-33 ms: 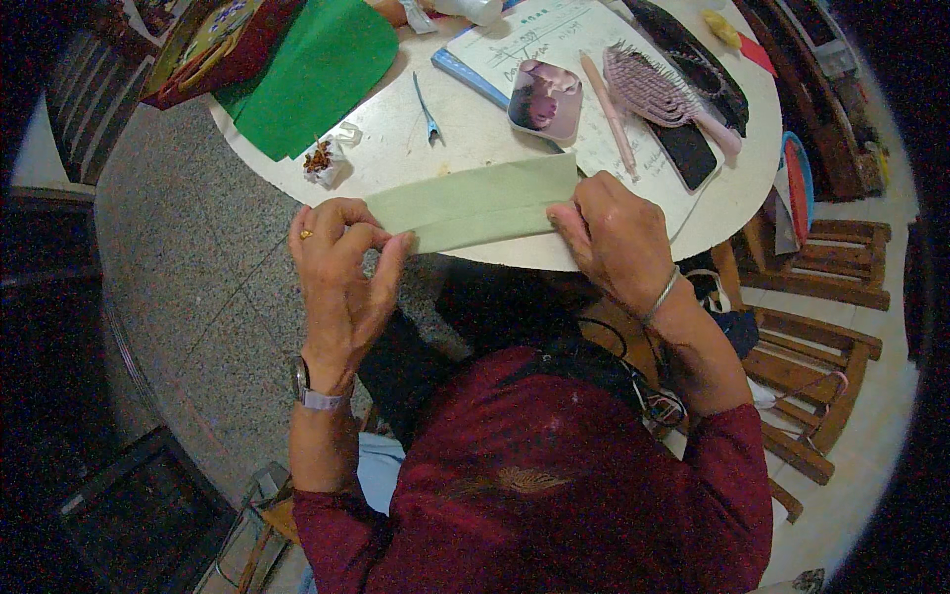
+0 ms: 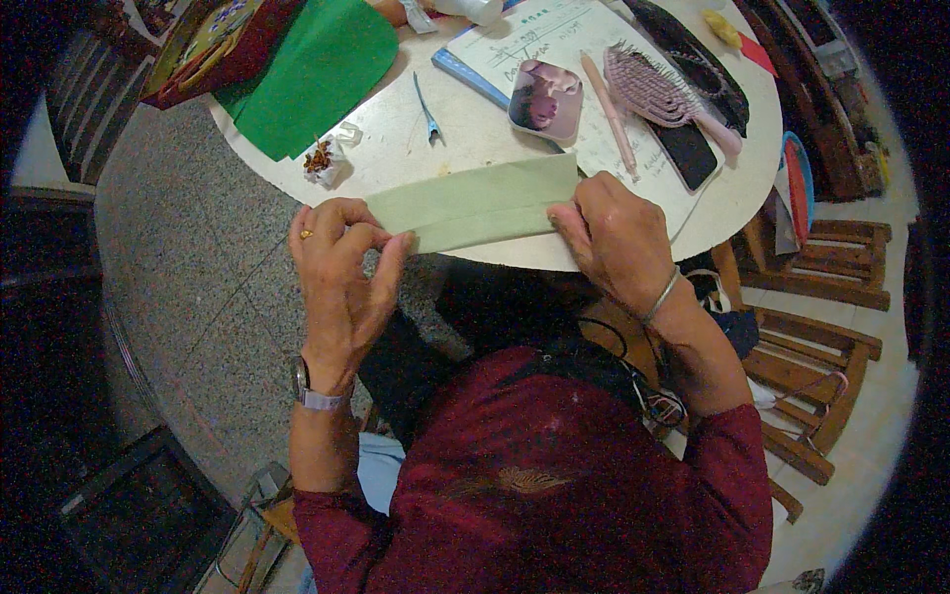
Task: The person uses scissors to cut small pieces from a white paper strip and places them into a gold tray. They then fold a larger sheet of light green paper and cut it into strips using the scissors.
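Observation:
A pale green folded strip of cloth [image 2: 475, 203] stretches between my two hands at the table's near edge. Its left end is pinched between thumb and fingers of my left hand [image 2: 341, 262], which wears a gold ring. At the other end, my right hand [image 2: 618, 233] grips the lower right corner, fingers curled over it. The strip looks flat, with a fold line along its length. Behind it lie a blue hair clip [image 2: 432, 129] and a small square mirror [image 2: 545, 102]. The fingertips under the cloth are hidden.
On the round white table [image 2: 396, 163] are a green sheet [image 2: 317, 74], a small white packet with brown bits [image 2: 322, 163], a pink pen [image 2: 611, 114], a hairbrush [image 2: 658, 89], a black phone [image 2: 688, 156] and written paper [image 2: 515, 40]. Wooden chairs [image 2: 811, 361] stand at right.

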Tool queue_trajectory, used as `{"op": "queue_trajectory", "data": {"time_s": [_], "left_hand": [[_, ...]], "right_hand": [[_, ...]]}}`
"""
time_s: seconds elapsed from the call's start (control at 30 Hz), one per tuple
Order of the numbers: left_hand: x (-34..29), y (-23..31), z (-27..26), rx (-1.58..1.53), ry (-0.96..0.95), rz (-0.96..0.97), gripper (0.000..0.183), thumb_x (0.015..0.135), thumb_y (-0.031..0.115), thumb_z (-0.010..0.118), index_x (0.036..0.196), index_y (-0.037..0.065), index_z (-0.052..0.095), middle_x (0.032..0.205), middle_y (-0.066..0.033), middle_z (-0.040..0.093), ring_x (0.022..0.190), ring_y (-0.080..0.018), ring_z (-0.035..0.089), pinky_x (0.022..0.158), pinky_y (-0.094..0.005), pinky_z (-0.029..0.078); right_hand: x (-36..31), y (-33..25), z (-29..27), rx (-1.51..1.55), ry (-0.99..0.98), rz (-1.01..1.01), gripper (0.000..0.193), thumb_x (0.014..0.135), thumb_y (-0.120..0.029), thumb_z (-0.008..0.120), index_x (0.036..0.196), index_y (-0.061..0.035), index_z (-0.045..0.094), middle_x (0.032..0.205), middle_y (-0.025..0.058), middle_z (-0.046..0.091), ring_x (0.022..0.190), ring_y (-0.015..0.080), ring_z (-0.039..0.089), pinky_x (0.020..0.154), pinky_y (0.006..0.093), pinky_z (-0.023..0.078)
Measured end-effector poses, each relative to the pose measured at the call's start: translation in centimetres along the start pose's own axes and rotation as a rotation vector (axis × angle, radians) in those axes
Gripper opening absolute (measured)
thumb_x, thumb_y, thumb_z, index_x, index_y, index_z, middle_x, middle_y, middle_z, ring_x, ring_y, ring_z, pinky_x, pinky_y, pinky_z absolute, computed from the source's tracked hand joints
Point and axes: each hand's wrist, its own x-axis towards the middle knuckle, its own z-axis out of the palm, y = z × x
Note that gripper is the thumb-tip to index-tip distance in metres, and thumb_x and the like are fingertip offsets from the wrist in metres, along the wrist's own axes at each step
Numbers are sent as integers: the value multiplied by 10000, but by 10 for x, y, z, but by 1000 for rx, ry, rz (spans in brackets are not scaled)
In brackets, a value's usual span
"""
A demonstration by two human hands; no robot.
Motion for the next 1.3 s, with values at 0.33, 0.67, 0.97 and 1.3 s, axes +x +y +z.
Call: {"op": "queue_trajectory", "data": {"time_s": [0.33, 0.67, 0.97, 1.3], "left_hand": [[3, 2, -3, -6, -15, -35, 152, 709, 112, 732, 716, 54, 592, 874, -64, 556, 917, -245, 544, 991, -476, 308], [6, 2, -3, 41, -32, -36, 176, 720, 157, 722, 677, 42, 596, 887, -101, 585, 899, -286, 543, 835, -405, 397], [6, 1, -3, 31, -60, -53, 175, 721, 154, 720, 707, 42, 586, 880, -99, 558, 917, -281, 534, 915, -437, 350], [3, 25, 5, 254, 97, -17, 163, 730, 141, 730, 839, 78, 627, 1003, -110, 573, 979, -317, 530, 897, -432, 371]], "right_hand": [[0, -1, 0, -2, 19, -24, 266, 846, -268, 632, 840, -15, 550, 807, 155, 567, 655, 327, 616, 572, 411, 500], [0, -2, 1, -4, 52, -41, 246, 840, -249, 635, 846, -22, 539, 807, 147, 562, 639, 319, 610, 553, 413, 494], [-1, -3, 1, 20, 60, -44, 236, 828, -227, 645, 835, -21, 532, 795, 151, 555, 636, 328, 604, 548, 417, 487], [1, -1, 3, 68, 86, -33, 208, 814, -177, 660, 777, -25, 524, 754, 135, 539, 640, 329, 565, 564, 400, 458]]}}
